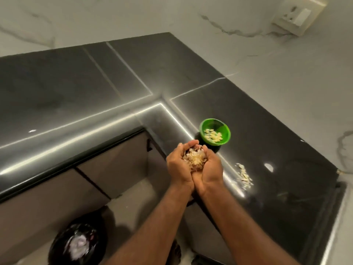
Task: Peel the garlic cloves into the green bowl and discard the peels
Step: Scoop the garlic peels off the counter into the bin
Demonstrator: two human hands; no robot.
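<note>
My left hand [178, 165] and my right hand [209, 169] are cupped together, palms up, holding a heap of papery garlic peels [194, 158] between them, just off the inner corner of the dark counter. The green bowl [222, 124] stands on the counter just beyond my hands, with several peeled garlic cloves [213, 135] in it. A small scatter of peels [244, 175] lies on the counter to the right of my hands.
The L-shaped black counter [95, 96] wraps around me, with marble walls behind and a wall socket [298, 16] at top right. A bin lined with a black bag [78, 243] stands on the floor at lower left, below cabinet doors [95, 178].
</note>
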